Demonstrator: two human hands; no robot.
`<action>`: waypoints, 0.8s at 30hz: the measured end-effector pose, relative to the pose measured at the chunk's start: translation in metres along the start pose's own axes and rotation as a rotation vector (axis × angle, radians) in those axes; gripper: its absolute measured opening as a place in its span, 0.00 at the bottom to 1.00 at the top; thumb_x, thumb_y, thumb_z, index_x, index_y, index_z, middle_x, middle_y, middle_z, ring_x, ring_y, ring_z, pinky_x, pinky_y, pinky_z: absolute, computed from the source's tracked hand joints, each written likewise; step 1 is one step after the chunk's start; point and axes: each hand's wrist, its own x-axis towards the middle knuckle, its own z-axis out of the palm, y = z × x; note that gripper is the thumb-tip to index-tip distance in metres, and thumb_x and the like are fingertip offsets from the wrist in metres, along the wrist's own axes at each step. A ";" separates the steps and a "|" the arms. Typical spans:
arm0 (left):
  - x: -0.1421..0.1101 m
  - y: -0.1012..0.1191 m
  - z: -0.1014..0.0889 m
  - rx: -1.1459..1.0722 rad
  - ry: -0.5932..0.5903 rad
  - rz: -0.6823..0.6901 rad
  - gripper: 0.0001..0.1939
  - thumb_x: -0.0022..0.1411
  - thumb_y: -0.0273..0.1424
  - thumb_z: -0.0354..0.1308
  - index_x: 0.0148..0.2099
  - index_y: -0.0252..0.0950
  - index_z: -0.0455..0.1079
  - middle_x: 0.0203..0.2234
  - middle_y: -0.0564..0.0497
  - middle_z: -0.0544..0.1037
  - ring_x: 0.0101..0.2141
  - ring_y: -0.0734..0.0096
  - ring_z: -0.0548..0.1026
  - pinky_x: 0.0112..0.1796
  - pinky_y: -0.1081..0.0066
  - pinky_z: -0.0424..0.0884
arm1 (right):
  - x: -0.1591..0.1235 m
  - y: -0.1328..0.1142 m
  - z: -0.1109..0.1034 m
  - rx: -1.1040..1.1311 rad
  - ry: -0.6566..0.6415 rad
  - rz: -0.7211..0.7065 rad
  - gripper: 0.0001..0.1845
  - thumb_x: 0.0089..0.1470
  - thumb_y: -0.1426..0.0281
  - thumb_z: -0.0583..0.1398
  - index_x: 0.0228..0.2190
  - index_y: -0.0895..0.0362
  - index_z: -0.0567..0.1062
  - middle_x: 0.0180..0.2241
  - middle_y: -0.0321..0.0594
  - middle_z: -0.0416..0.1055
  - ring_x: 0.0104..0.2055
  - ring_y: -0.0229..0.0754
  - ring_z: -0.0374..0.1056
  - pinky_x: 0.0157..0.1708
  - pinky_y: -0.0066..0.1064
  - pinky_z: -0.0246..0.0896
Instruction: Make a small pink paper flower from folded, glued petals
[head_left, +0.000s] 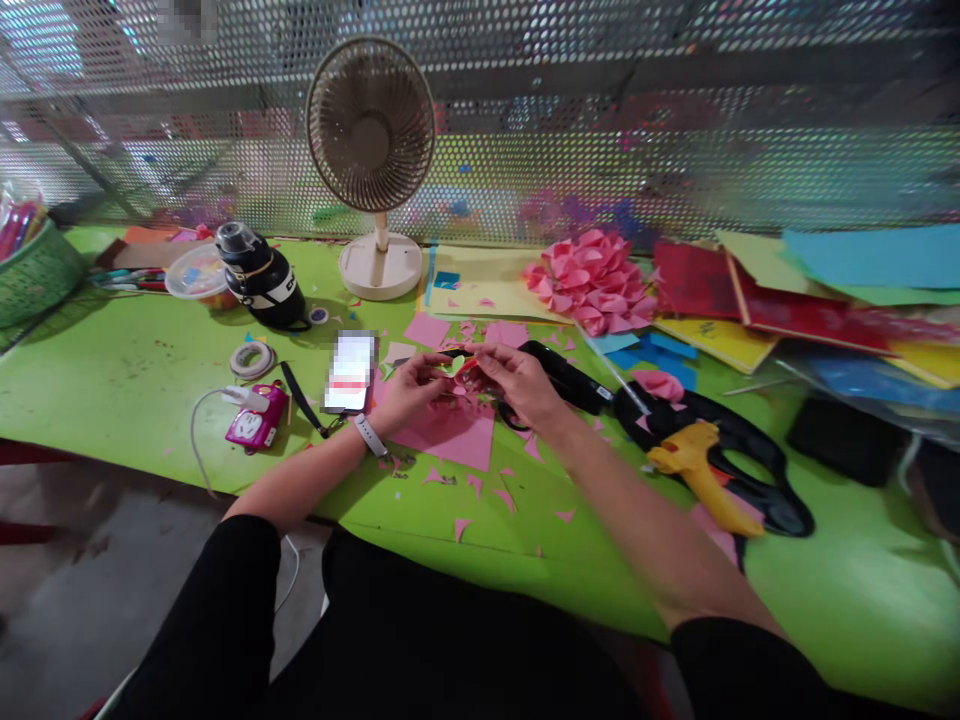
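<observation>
My left hand (415, 385) and my right hand (517, 385) meet over a pink paper sheet (450, 432) on the green table (112, 370). Both pinch a small folded piece of paper (459, 365), red and green, between their fingertips. A watch strap sits on my left wrist. Pink paper scraps (480, 490) lie scattered around the sheet. A phone (349, 372) lies just left of my left hand.
A yellow glue gun (701, 470) and large black scissors (750, 470) lie right of my right arm. A pink paper flower ball (592, 280), stacked coloured sheets (810, 300), a desk fan (373, 160), black bottle (262, 278), tape roll (251, 360) and pink charger (255, 420) surround.
</observation>
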 end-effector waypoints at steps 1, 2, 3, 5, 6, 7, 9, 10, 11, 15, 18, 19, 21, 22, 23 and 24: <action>0.000 0.001 0.000 -0.015 0.003 -0.016 0.20 0.56 0.31 0.70 0.48 0.33 0.69 0.31 0.52 0.79 0.31 0.74 0.80 0.37 0.69 0.81 | 0.000 -0.001 -0.001 -0.001 -0.007 -0.001 0.27 0.42 0.52 0.73 0.41 0.53 0.80 0.28 0.37 0.81 0.27 0.39 0.75 0.31 0.30 0.72; 0.000 0.002 0.000 -0.027 0.005 -0.029 0.20 0.55 0.32 0.71 0.48 0.33 0.69 0.31 0.52 0.79 0.31 0.74 0.80 0.37 0.69 0.81 | 0.000 -0.001 -0.001 -0.002 -0.014 0.002 0.27 0.44 0.53 0.73 0.42 0.53 0.80 0.28 0.37 0.81 0.27 0.39 0.75 0.32 0.31 0.72; -0.001 0.004 0.000 -0.034 0.004 -0.039 0.21 0.55 0.32 0.72 0.47 0.33 0.69 0.31 0.51 0.79 0.30 0.74 0.80 0.37 0.69 0.81 | 0.000 -0.001 -0.002 -0.005 -0.020 0.004 0.26 0.44 0.53 0.73 0.43 0.53 0.80 0.29 0.37 0.81 0.27 0.39 0.75 0.32 0.31 0.72; -0.002 0.006 0.000 -0.037 -0.001 -0.051 0.22 0.54 0.34 0.72 0.47 0.33 0.69 0.31 0.51 0.79 0.30 0.73 0.80 0.37 0.69 0.80 | 0.000 0.000 -0.005 -0.011 -0.031 0.007 0.26 0.46 0.55 0.72 0.45 0.53 0.79 0.30 0.38 0.82 0.28 0.39 0.76 0.33 0.32 0.73; -0.002 0.007 0.000 -0.035 -0.004 -0.051 0.22 0.54 0.34 0.72 0.47 0.33 0.69 0.31 0.51 0.79 0.30 0.73 0.80 0.37 0.69 0.80 | 0.000 0.001 -0.006 -0.012 -0.033 0.006 0.26 0.46 0.55 0.72 0.45 0.53 0.79 0.31 0.38 0.82 0.28 0.39 0.76 0.33 0.32 0.73; -0.002 0.007 0.000 -0.035 -0.005 -0.048 0.23 0.54 0.34 0.72 0.47 0.33 0.69 0.31 0.51 0.79 0.30 0.74 0.80 0.37 0.69 0.80 | 0.001 0.002 -0.007 -0.012 -0.034 0.003 0.26 0.46 0.56 0.72 0.45 0.53 0.79 0.31 0.38 0.82 0.28 0.39 0.76 0.34 0.32 0.73; -0.002 0.008 -0.001 -0.040 -0.004 -0.038 0.23 0.54 0.34 0.72 0.47 0.33 0.69 0.31 0.51 0.79 0.31 0.74 0.80 0.37 0.69 0.80 | 0.001 0.002 -0.009 -0.012 -0.040 -0.002 0.26 0.46 0.57 0.73 0.45 0.53 0.80 0.32 0.38 0.82 0.29 0.39 0.76 0.34 0.32 0.73; -0.001 0.007 -0.001 -0.042 -0.003 -0.031 0.23 0.54 0.34 0.72 0.47 0.33 0.69 0.31 0.52 0.79 0.31 0.74 0.80 0.37 0.70 0.80 | 0.001 0.001 -0.010 -0.015 -0.050 -0.002 0.25 0.45 0.58 0.73 0.45 0.53 0.80 0.33 0.38 0.82 0.29 0.38 0.76 0.35 0.32 0.73; 0.000 0.007 -0.002 -0.044 0.000 -0.024 0.23 0.53 0.35 0.73 0.47 0.33 0.69 0.31 0.52 0.79 0.31 0.75 0.80 0.36 0.70 0.80 | 0.001 0.000 -0.011 -0.024 -0.062 -0.003 0.25 0.45 0.59 0.73 0.45 0.54 0.80 0.34 0.38 0.82 0.30 0.38 0.76 0.35 0.32 0.73; 0.002 0.006 -0.005 -0.021 0.010 0.002 0.23 0.53 0.35 0.72 0.47 0.33 0.69 0.30 0.53 0.78 0.30 0.75 0.79 0.36 0.71 0.80 | -0.001 -0.007 -0.010 -0.095 -0.109 -0.007 0.23 0.44 0.62 0.73 0.43 0.55 0.81 0.36 0.39 0.81 0.32 0.37 0.75 0.38 0.32 0.72; 0.003 0.006 -0.005 0.027 -0.007 0.037 0.21 0.55 0.34 0.71 0.47 0.33 0.69 0.29 0.53 0.77 0.30 0.76 0.79 0.36 0.71 0.81 | -0.003 -0.011 -0.008 -0.129 -0.111 -0.015 0.22 0.44 0.62 0.73 0.42 0.55 0.81 0.36 0.39 0.81 0.31 0.36 0.74 0.37 0.32 0.72; 0.002 0.005 -0.005 0.042 -0.017 0.050 0.20 0.56 0.34 0.71 0.47 0.33 0.69 0.30 0.53 0.78 0.30 0.75 0.79 0.36 0.70 0.81 | -0.003 -0.012 -0.007 -0.138 -0.109 -0.015 0.22 0.44 0.62 0.73 0.41 0.56 0.81 0.35 0.39 0.81 0.30 0.36 0.74 0.37 0.32 0.72; 0.002 0.005 -0.005 0.066 -0.036 0.071 0.20 0.57 0.34 0.70 0.48 0.33 0.68 0.30 0.52 0.78 0.30 0.74 0.80 0.36 0.70 0.81 | -0.004 -0.014 -0.006 -0.153 -0.105 -0.011 0.22 0.44 0.60 0.73 0.41 0.56 0.80 0.35 0.39 0.80 0.30 0.37 0.74 0.36 0.33 0.72; 0.002 0.004 -0.005 0.076 -0.043 0.080 0.20 0.57 0.34 0.70 0.48 0.33 0.68 0.31 0.52 0.78 0.30 0.74 0.80 0.36 0.70 0.81 | -0.004 -0.015 -0.005 -0.158 -0.103 -0.009 0.22 0.44 0.59 0.73 0.41 0.56 0.80 0.35 0.40 0.80 0.29 0.38 0.74 0.35 0.33 0.72; 0.002 0.004 -0.005 0.082 -0.045 0.089 0.20 0.57 0.34 0.69 0.48 0.33 0.68 0.31 0.52 0.78 0.30 0.74 0.80 0.35 0.71 0.81 | -0.004 -0.015 -0.005 -0.158 -0.102 -0.005 0.23 0.44 0.59 0.73 0.41 0.56 0.80 0.35 0.40 0.80 0.29 0.38 0.74 0.35 0.34 0.72; 0.002 0.003 -0.005 0.085 -0.045 0.096 0.20 0.57 0.34 0.69 0.48 0.34 0.68 0.30 0.52 0.78 0.30 0.74 0.80 0.35 0.71 0.81 | -0.005 -0.016 -0.005 -0.154 -0.100 -0.001 0.23 0.44 0.59 0.73 0.41 0.56 0.80 0.35 0.39 0.80 0.29 0.38 0.74 0.35 0.33 0.72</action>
